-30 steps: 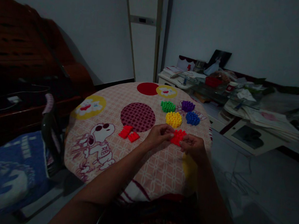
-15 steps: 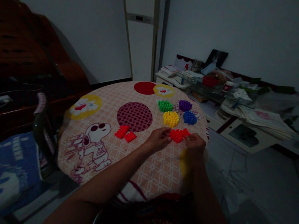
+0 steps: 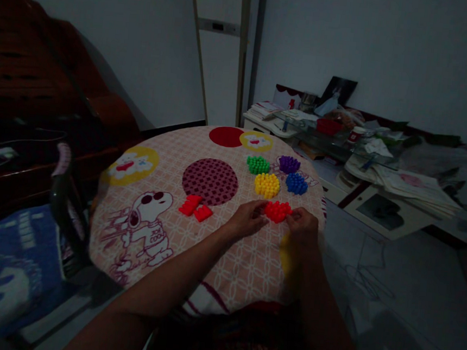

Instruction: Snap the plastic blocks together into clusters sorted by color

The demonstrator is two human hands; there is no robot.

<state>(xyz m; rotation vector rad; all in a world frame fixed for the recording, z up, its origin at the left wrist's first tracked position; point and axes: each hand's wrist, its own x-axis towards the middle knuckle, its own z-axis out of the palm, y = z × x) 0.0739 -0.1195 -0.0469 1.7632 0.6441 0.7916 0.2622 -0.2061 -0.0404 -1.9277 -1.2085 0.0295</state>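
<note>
A cluster of red knobbed plastic building pieces (image 3: 278, 211) is between my two hands at the near right of the round table. My left hand (image 3: 250, 218) pinches its left end with curled fingers. At the right end, my right hand (image 3: 303, 225) holds a red piece pressed against the cluster. The fingertips partly hide both ends. Just beyond lie knobbed clusters in yellow (image 3: 267, 185), blue (image 3: 297, 184), green (image 3: 258, 165) and purple (image 3: 289, 164). Two loose red pieces (image 3: 190, 205) rest left of my left hand.
A patterned tablecloth (image 3: 219, 250) covers the table. On the left stand a chair (image 3: 67, 204) and a dark wooden bench (image 3: 42, 71). A low cabinet (image 3: 378, 204) heaped with papers, bags and a red cup (image 3: 356, 134) runs along the right wall.
My right hand has shifted slightly left, bringing its red piece in closer to the red cluster. My left hand is nearly still.
</note>
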